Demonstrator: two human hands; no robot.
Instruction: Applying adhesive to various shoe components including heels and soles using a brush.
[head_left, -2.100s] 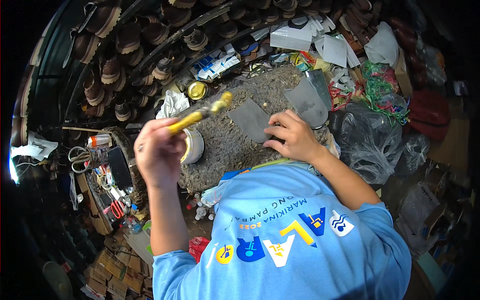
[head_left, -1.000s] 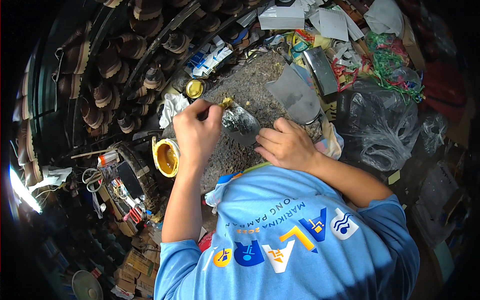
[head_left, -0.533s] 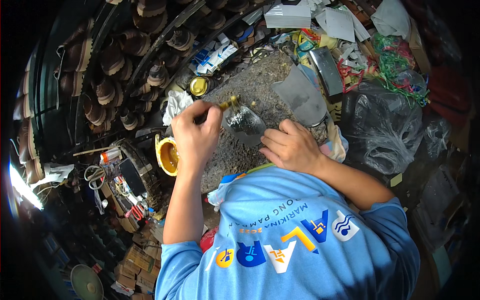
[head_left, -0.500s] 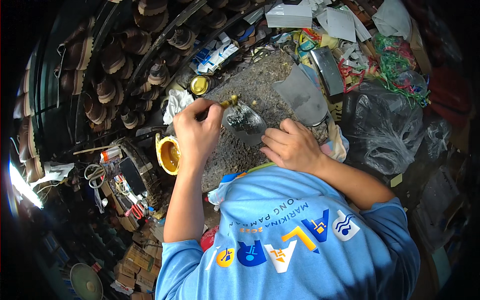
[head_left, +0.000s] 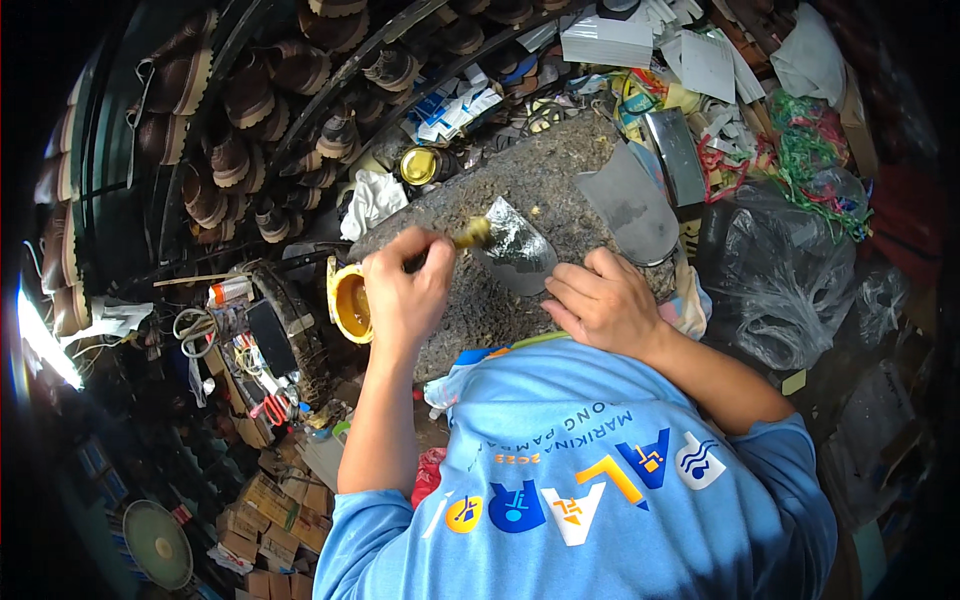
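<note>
My left hand (head_left: 408,292) is closed around a brush (head_left: 472,234) whose blurred, yellowish, glue-caked end is at the left edge of a small dark insole-shaped piece (head_left: 518,252). The upper part of this piece has a wet, whitish shine. My right hand (head_left: 606,304) pinches the piece's lower right edge, with the fingertips curled against the rough, crusted work block (head_left: 475,330). Just left of my left hand stands a yellow pot (head_left: 350,304) with amber glue inside. A larger grey sole-shaped sheet (head_left: 630,205) lies on the block beyond my right hand.
An open tin (head_left: 420,166) and a crumpled white cloth (head_left: 372,204) sit at the block's far left. Racks of brown shoes (head_left: 230,155) line the left. A metal box (head_left: 675,157) and black plastic bag (head_left: 785,270) lie right. Scissors (head_left: 270,410) are among tools at left.
The brush end has moved from the upper tip of the dark piece down along its left edge. My right hand keeps its hold. The whole view has shifted slightly.
</note>
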